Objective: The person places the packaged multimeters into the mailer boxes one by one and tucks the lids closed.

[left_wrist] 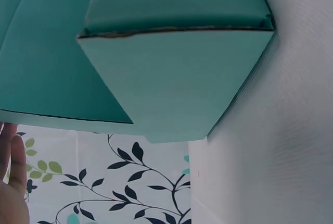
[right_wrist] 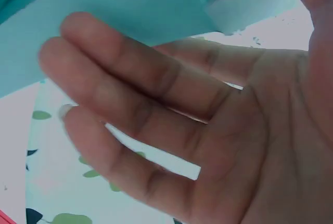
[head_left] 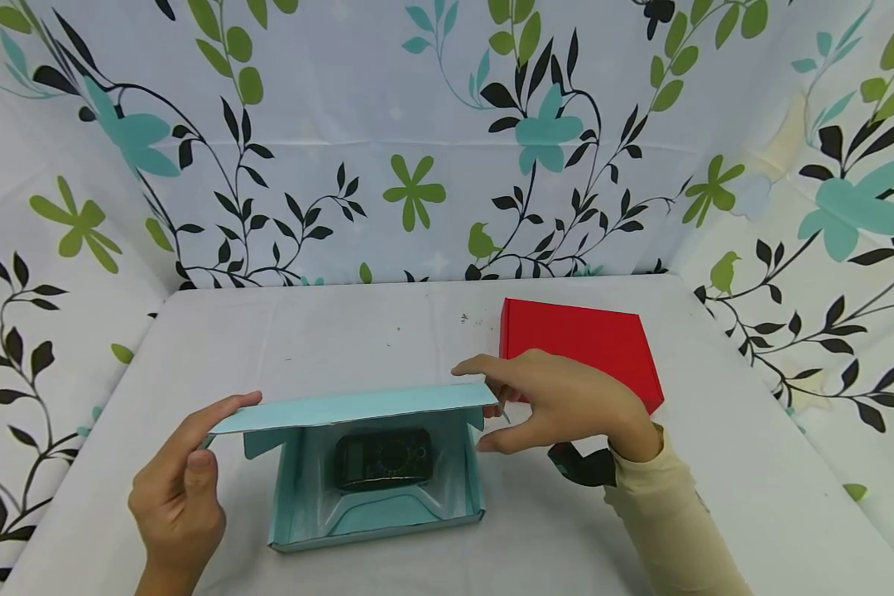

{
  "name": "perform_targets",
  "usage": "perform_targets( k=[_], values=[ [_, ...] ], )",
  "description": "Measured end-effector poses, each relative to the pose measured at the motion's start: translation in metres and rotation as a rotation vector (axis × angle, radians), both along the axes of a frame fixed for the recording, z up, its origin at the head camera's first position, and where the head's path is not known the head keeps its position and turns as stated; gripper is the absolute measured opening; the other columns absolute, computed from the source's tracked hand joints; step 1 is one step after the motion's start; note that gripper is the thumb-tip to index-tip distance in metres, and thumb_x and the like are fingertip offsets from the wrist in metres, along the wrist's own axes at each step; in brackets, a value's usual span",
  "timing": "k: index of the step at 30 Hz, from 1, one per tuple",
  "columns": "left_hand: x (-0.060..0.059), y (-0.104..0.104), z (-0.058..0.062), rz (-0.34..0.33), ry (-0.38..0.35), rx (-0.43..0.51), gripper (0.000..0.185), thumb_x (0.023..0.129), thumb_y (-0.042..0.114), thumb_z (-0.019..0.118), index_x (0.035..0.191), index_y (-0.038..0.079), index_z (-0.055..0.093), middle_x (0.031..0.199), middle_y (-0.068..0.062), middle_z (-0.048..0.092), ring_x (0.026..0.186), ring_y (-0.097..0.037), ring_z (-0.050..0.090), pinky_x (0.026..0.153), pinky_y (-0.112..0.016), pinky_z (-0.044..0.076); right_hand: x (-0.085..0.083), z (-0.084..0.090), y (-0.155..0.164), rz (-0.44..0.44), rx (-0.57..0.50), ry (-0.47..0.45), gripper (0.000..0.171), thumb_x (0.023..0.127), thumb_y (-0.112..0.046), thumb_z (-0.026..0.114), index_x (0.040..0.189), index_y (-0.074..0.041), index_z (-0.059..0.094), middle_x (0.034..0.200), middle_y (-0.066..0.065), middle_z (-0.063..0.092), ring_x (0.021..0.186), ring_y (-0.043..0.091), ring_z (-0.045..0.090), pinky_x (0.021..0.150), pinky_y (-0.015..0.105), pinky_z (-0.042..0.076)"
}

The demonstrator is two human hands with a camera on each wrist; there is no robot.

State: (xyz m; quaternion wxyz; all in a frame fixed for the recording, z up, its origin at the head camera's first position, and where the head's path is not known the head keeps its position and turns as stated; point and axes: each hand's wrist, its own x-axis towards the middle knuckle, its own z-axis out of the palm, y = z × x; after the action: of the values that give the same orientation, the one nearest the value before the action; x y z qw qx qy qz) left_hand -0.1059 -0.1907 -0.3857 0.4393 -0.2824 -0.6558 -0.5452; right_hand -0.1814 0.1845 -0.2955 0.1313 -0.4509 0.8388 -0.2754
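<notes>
A light-blue cardboard box (head_left: 376,530) stands with its lid (head_left: 358,406) raised. Inside, a black device (head_left: 383,458) with a small screen and a round dial lies within clear plastic. My left hand (head_left: 182,488) is at the lid's left corner, its extended fingers along the edge and the thumb apart from them. In the left wrist view those fingers (left_wrist: 15,156) touch the lid's outer side. On the other side, my right hand (head_left: 559,401) spreads at the lid's right corner, and the right wrist view has its nearly straight fingers (right_wrist: 114,91) against the blue cardboard.
A closed red box (head_left: 581,339) lies behind my right hand on the white-covered table (head_left: 328,331). Leaf-patterned cloth (head_left: 417,124) hangs at the back and both sides. A black strap (head_left: 584,465) sits by my right wrist.
</notes>
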Motion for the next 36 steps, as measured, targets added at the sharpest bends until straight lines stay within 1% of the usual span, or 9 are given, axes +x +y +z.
perform_targets(
  k=[2, 5, 8, 10, 13, 17, 24, 29, 36],
  values=[
    [0.0, 0.0, 0.002, -0.003, 0.006, 0.003, 0.035, 0.109, 0.01, 0.052, 0.119, -0.022, 0.063, 0.112, -0.033, 0.069, 0.072, -0.009, 0.048, 0.055, -0.015, 0.018, 0.002, 0.003, 0.004, -0.002, -0.036, 0.03, 0.068, 0.085, -0.034, 0.085, 0.144, -0.017, 0.055, 0.097, -0.014, 0.067, 0.083, 0.006, 0.066, 0.075, 0.032, 0.057],
    [0.001, 0.001, 0.006, -0.017, 0.016, 0.008, 0.034, 0.109, 0.008, 0.052, 0.118, -0.022, 0.064, 0.111, -0.033, 0.069, 0.065, -0.007, 0.037, 0.054, -0.014, 0.017, 0.007, 0.008, 0.01, -0.031, -0.106, 0.047, 0.064, 0.086, -0.031, 0.085, 0.142, -0.015, 0.057, 0.101, -0.011, 0.07, 0.09, 0.007, 0.068, 0.081, 0.035, 0.059],
    [0.001, 0.002, 0.009, -0.03, 0.029, 0.013, 0.032, 0.108, 0.006, 0.053, 0.115, -0.023, 0.064, 0.11, -0.034, 0.069, 0.067, -0.008, 0.04, 0.055, -0.014, 0.018, 0.014, 0.011, 0.016, -0.085, -0.181, 0.073, 0.056, 0.087, -0.026, 0.084, 0.137, -0.016, 0.061, 0.102, -0.012, 0.071, 0.091, 0.008, 0.069, 0.08, 0.036, 0.059],
    [0.001, 0.003, 0.01, -0.031, 0.039, 0.02, 0.031, 0.108, 0.005, 0.053, 0.113, -0.024, 0.065, 0.108, -0.034, 0.07, 0.073, -0.011, 0.05, 0.058, -0.015, 0.02, 0.018, 0.01, 0.018, -0.101, -0.237, 0.085, 0.05, 0.088, -0.022, 0.083, 0.133, -0.015, 0.064, 0.1, -0.013, 0.071, 0.09, 0.009, 0.069, 0.078, 0.037, 0.06],
    [0.001, 0.003, 0.011, -0.022, 0.053, 0.034, 0.03, 0.107, 0.003, 0.054, 0.109, -0.025, 0.065, 0.106, -0.033, 0.071, 0.087, -0.018, 0.064, 0.062, -0.016, 0.024, 0.022, 0.007, 0.018, -0.1, -0.302, 0.102, 0.04, 0.091, -0.016, 0.08, 0.129, -0.014, 0.067, 0.098, -0.013, 0.072, 0.087, 0.009, 0.069, 0.077, 0.037, 0.06],
    [0.001, 0.003, 0.011, -0.01, 0.066, 0.061, 0.029, 0.105, 0.001, 0.054, 0.102, -0.025, 0.066, 0.102, -0.031, 0.072, 0.102, -0.029, 0.069, 0.065, -0.017, 0.028, 0.027, 0.0, 0.015, -0.087, -0.358, 0.097, 0.036, 0.091, -0.01, 0.079, 0.125, -0.012, 0.07, 0.096, -0.012, 0.073, 0.086, 0.009, 0.07, 0.075, 0.037, 0.06],
    [0.004, 0.001, 0.014, -0.018, 0.088, 0.102, 0.029, 0.104, -0.001, 0.055, 0.091, -0.024, 0.067, 0.098, -0.03, 0.071, 0.096, -0.03, 0.07, 0.061, -0.014, 0.019, 0.036, -0.016, 0.012, -0.081, -0.411, 0.078, 0.042, 0.091, -0.002, 0.075, 0.131, -0.014, 0.07, 0.096, -0.012, 0.071, 0.081, 0.008, 0.068, 0.069, 0.032, 0.058],
    [0.004, -0.005, 0.012, -0.011, 0.055, 0.066, 0.029, 0.103, -0.003, 0.051, 0.086, -0.021, 0.067, 0.098, -0.034, 0.069, 0.071, -0.013, 0.059, 0.055, -0.013, 0.015, 0.04, -0.025, 0.007, -0.072, -0.468, 0.06, 0.039, 0.094, 0.002, 0.068, 0.13, -0.011, 0.071, 0.104, -0.005, 0.073, 0.078, 0.01, 0.068, 0.068, 0.033, 0.059],
    [0.002, -0.012, 0.008, -0.011, 0.015, 0.003, 0.03, 0.101, -0.005, 0.047, 0.084, -0.018, 0.067, 0.097, -0.03, 0.071, 0.092, -0.022, 0.071, 0.064, -0.017, 0.033, 0.042, -0.028, 0.003, -0.11, -0.46, 0.077, 0.037, 0.094, 0.002, 0.067, 0.128, -0.011, 0.072, 0.102, -0.005, 0.075, 0.082, 0.011, 0.07, 0.071, 0.035, 0.06]
  ],
)
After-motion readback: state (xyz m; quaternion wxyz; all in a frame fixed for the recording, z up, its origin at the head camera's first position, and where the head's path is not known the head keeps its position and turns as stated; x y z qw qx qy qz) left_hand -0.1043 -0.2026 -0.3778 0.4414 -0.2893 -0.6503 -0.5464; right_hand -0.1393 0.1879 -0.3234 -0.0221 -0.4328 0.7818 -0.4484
